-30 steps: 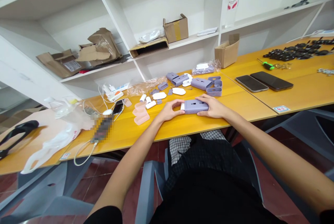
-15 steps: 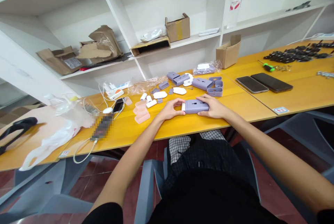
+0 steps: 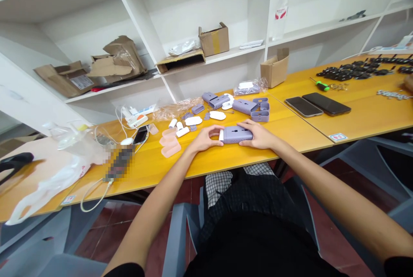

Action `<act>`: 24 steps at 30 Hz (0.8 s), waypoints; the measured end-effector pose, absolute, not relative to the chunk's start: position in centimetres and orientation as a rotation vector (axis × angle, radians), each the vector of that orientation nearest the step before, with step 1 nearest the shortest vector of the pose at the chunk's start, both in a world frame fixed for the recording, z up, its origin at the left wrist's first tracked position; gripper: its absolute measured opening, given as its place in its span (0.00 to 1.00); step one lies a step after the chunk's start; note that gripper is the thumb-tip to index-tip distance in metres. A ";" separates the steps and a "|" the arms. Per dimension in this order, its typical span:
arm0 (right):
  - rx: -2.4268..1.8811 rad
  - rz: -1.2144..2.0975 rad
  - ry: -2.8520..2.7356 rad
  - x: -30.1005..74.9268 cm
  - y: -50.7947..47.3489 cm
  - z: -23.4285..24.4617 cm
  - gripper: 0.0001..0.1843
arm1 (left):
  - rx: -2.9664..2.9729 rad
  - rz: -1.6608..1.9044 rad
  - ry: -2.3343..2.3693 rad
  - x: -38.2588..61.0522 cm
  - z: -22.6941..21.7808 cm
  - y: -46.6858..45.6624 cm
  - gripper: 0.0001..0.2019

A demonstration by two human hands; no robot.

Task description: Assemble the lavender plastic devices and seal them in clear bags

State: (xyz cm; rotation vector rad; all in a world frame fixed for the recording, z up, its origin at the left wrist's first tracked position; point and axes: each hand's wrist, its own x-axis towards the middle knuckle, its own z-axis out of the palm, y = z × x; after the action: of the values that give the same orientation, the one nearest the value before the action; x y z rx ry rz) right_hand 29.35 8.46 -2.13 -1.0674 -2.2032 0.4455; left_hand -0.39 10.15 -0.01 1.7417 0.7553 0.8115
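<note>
A purple plastic casing (image 3: 237, 136) with small dark cutouts lies flat near the table's front edge. My right hand (image 3: 260, 135) is wrapped around its right end, thumb on the near side and fingers on the far side. A white insert (image 3: 221, 135) sticks out of the casing's left end, and my left hand (image 3: 207, 138) pinches it between thumb and fingers. Beyond the hands are a white oval cover (image 3: 217, 115), another white oval piece (image 3: 193, 120), a larger purple casing (image 3: 245, 106) and a purple open-topped cap (image 3: 260, 116).
Pink translucent pieces (image 3: 170, 143) lie left of my hands. Two phones (image 3: 326, 103) and a green-black screwdriver (image 3: 322, 85) rest to the right. A cardboard box (image 3: 275, 68) stands at the back, below white shelves (image 3: 238, 51). Cables and a plastic bag (image 3: 48, 186) are at far left.
The view has shifted slightly, so the whole scene sits a little further left and lower. Both hands keep their hold on the casing and its white insert.
</note>
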 end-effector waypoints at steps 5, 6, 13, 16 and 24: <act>-1.065 0.483 -2.212 29.4 8.4 -1.8 0.46 | 1.665 0.839 0.776 -0.3 -0.3 10.4 0.28; -1.066 0.487 -2.209 29.4 8.4 -1.7 0.46 | 1.663 0.848 0.787 -0.3 -0.3 10.4 0.27; -1.055 0.495 -2.203 29.4 8.4 -1.6 0.44 | 1.665 0.870 0.815 -0.1 -0.5 10.3 0.25; -1.051 0.494 -2.203 29.4 8.4 -1.6 0.44 | 1.690 0.880 0.817 0.0 -0.6 10.1 0.25; -1.046 0.520 -2.190 29.8 8.6 -1.8 0.44 | 1.758 0.864 0.825 0.1 -0.8 9.9 0.24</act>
State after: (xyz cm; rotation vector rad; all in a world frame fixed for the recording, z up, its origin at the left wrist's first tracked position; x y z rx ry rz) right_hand 29.76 8.61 -1.75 -1.0460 -2.1903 0.5198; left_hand 0.05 9.94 -0.76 1.7576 0.8247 0.8643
